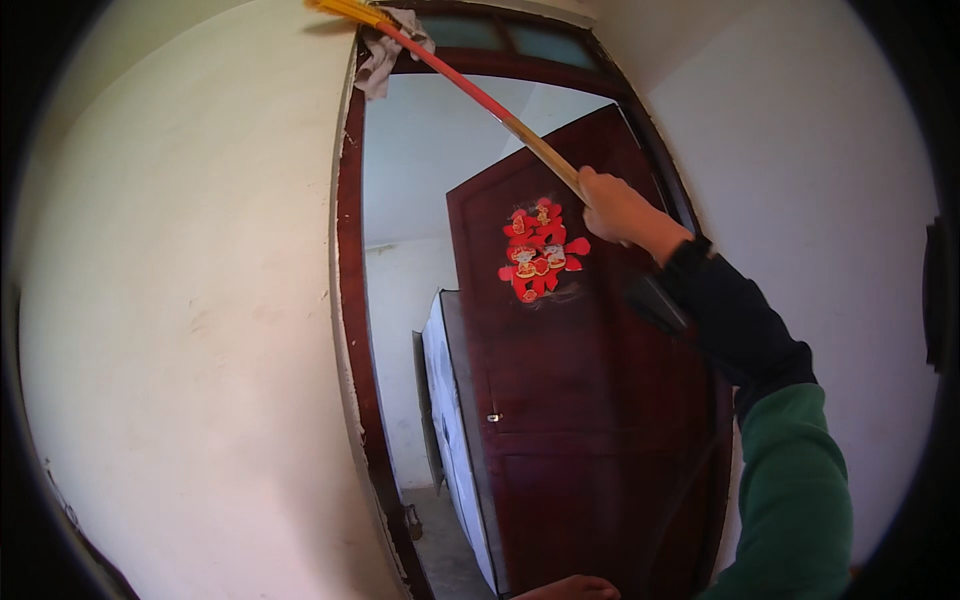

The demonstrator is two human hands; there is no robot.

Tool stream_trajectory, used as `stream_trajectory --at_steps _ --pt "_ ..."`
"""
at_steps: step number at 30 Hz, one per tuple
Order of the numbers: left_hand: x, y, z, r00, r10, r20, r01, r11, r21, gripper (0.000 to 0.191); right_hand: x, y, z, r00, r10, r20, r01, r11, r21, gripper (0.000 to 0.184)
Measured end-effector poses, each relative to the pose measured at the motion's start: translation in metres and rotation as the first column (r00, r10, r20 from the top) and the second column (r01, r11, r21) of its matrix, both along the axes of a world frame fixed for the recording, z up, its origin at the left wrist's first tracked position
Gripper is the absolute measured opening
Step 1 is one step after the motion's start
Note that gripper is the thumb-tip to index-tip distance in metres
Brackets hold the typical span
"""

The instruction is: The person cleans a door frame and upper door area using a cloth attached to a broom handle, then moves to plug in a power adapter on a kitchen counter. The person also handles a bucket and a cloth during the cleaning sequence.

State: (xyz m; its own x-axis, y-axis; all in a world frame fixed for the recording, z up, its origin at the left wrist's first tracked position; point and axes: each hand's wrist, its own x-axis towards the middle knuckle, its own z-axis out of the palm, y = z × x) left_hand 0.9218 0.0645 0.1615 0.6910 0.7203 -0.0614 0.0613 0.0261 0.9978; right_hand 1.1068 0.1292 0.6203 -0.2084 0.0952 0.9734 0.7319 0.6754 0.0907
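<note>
My right hand (619, 206) is closed around the wooden lower part of a broom handle (544, 150), whose upper part is red. The handle slants up to the left, and yellow broom bristles (337, 9) reach the wall beside the top left corner of a dark red wooden door frame (351, 247). A greyish cloth (381, 64) hangs at the broom's head, over that frame corner. Only part of my left hand (574, 587) shows at the bottom edge, below the door; whether it holds anything is hidden.
The dark red door (600, 375) stands ajar, with a red paper decoration (536, 251) and a small metal latch (493, 418). Behind it is a tall pale panel (454, 420). A cream wall (187, 262) rises at left, a whitish wall (810, 225) at right. Glass panes (465, 34) sit above.
</note>
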Motion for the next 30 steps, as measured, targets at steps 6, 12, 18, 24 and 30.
stream_trajectory --at_steps 6,12,18,24,30 --pt "0.010 0.007 -0.002 1.000 -0.019 0.005 0.019 1.000 -0.013 0.026 0.032 0.004 -0.025 0.987 -0.158 -0.040 0.162 0.976 0.145 0.021" --pt "0.017 0.011 -0.006 1.000 -0.007 0.016 0.007 1.000 -0.018 0.026 -0.026 0.031 0.021 0.980 -0.092 -0.177 0.122 0.979 0.166 0.018" --pt "0.026 0.017 -0.010 1.000 -0.008 0.001 0.008 0.999 -0.052 0.026 -0.042 0.051 0.068 0.982 -0.014 -0.187 0.050 0.980 0.192 0.020" --pt "0.039 0.020 -0.016 0.999 -0.040 -0.015 0.038 0.996 -0.086 0.026 0.060 0.084 -0.008 0.965 -0.208 -0.157 0.232 0.961 0.151 0.014" --pt "0.049 0.021 -0.017 0.998 -0.052 -0.033 0.049 0.994 -0.097 0.027 0.127 0.079 -0.022 0.910 -0.354 -0.216 0.378 0.922 0.080 0.018"
